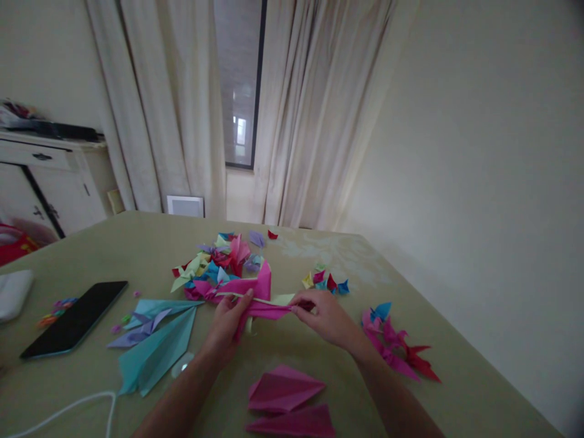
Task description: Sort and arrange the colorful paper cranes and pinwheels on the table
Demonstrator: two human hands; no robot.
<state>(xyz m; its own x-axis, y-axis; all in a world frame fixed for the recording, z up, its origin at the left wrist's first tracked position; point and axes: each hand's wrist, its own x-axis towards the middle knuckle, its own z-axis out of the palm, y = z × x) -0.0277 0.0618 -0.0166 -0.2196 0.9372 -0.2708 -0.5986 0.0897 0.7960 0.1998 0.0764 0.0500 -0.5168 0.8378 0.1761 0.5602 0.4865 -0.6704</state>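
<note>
One bright-pink and pale-green folded paper (262, 311) is held over the dull yellow-green table (137, 252), between the person's two hands. The left hand (228, 319) grips its middle, thumb on top; the right hand (325, 317) pinches its narrow right end between thumb and fingers. Just beyond lies a heap of multicoloured folded paper shapes (238, 250). Two pink pointed folded papers (283, 389) lie nearer the person, between the forearms. A large teal pleated paper (159, 356) lies left of the left hand, and a pink-and-red folded paper cluster (391, 344) sits right of the right forearm.
</note>
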